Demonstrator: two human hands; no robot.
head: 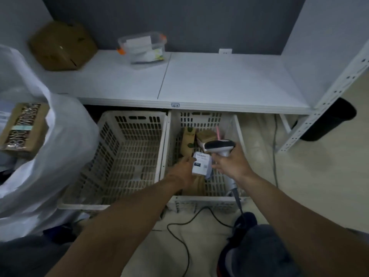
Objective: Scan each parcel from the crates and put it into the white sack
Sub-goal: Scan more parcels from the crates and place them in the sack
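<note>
Parcel (pixel 199 166) sits pinched in my left hand (pixel 182 171) over the right crate (pixel 199 118), my right hand (pixel 229 163) gripping the scanner (pixel 219 146) just beside it; I judge a misread likely if the label (pixel 202 156) tilts away.

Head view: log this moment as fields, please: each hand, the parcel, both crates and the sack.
left hand: holds parcel, label up
right hand: grips scanner, head just above the parcel
parcel place: over right crate
right crate: brown parcels inside
left crate: looks nearly empty
sack: left of crates, open, brown box inside
</note>
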